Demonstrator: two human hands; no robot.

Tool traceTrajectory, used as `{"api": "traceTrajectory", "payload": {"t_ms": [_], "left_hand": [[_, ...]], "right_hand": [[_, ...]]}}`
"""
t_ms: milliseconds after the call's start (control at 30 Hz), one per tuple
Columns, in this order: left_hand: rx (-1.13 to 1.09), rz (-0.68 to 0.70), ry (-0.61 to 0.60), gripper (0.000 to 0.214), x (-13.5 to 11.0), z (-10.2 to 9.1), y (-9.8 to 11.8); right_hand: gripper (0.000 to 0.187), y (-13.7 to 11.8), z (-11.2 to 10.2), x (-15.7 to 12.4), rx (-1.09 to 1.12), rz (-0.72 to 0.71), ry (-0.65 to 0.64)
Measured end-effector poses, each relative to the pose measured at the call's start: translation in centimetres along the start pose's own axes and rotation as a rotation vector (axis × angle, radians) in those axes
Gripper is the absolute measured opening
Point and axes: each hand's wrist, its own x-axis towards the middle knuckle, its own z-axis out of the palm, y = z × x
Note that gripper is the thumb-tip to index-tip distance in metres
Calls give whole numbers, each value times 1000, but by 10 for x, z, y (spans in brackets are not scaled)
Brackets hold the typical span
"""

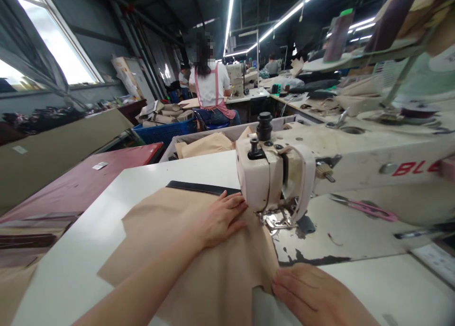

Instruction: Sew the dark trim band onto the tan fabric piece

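A tan fabric piece (170, 236), perhaps leather-like, lies on the white sewing table with a black strip (199, 187) along its far edge. My left hand (223, 219) rests flat on top of it, fingers stretched toward the sewing machine head (259, 174). At the piece's near right edge, my right hand (309, 288) has its fingers pressed together on the material; the thumb is hidden. The fabric's right edge runs beside the presser foot (280, 221). Whether the needle is in the material I cannot tell.
Pink-handled scissors (373, 210) lie on the machine bed (327, 240). Thread cones (339, 37) stand at upper right. Behind the table are a bin with tan pieces (206, 146) and a blue crate (167, 131). A person in a pink apron (213, 89) sits further back.
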Motion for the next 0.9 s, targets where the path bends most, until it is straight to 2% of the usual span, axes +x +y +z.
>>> {"api": "traceTrajectory", "payload": {"t_ms": [200,267,400,600,767,833,900], "left_hand": [[24,1,-1,27,13,-8,-15],[30,3,-3,26,17,-9,-21],[40,-20,7,31,23,-7,-35],[45,-86,7,39,30,-6,-52],[87,-189,-9,38,37,-7,-67],[123,-249,-5,38,35,-4,-65],[171,-330,9,38,23,0,-51]], "right_hand": [[47,18,16,4,-4,-30,122],[44,22,20,5,15,-3,115],[36,26,22,4,-12,67,44],[44,25,28,-2,-25,151,-109],[45,24,33,-7,-2,203,-209],[44,27,30,-8,56,255,-218],[41,27,23,-11,162,334,-180]]}}
